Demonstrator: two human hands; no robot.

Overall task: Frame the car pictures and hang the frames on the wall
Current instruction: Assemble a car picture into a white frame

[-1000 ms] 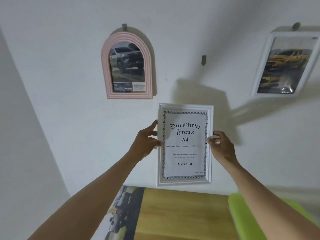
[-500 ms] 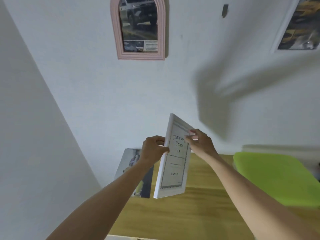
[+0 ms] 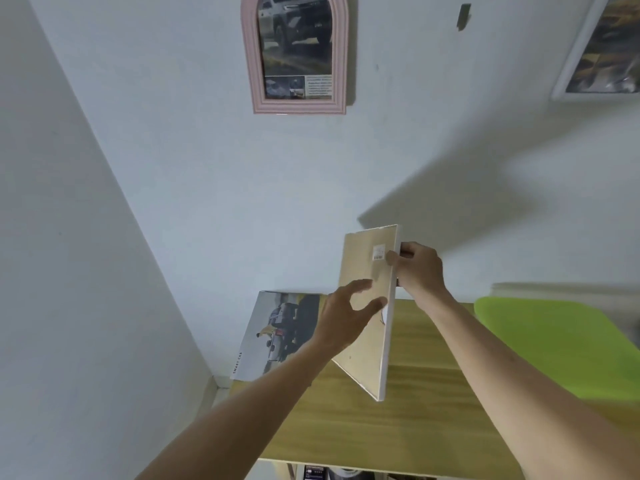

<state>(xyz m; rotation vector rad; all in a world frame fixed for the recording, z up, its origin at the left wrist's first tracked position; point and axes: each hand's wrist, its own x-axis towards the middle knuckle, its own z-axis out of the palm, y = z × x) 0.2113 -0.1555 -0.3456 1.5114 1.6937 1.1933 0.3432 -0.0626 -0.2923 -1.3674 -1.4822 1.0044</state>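
Turned since a moment ago, the white frame [image 3: 369,313] now shows its tan backing at centre, held above the wooden worktop [image 3: 408,410]. Right hand [image 3: 420,270] has fingers clamped on its right edge (near a barcode sticker [image 3: 378,253]); left hand [image 3: 346,313] hovers, fingers apart. A car picture [image 3: 277,332] leans at centre left.

So the white rectangular document frame [image 3: 367,306] got flipped, its tan backing board faces the camera now instead of the printed front. The left hand [image 3: 343,317] has let go and opened flat; the right hand [image 3: 417,270] now pinches the far edge.
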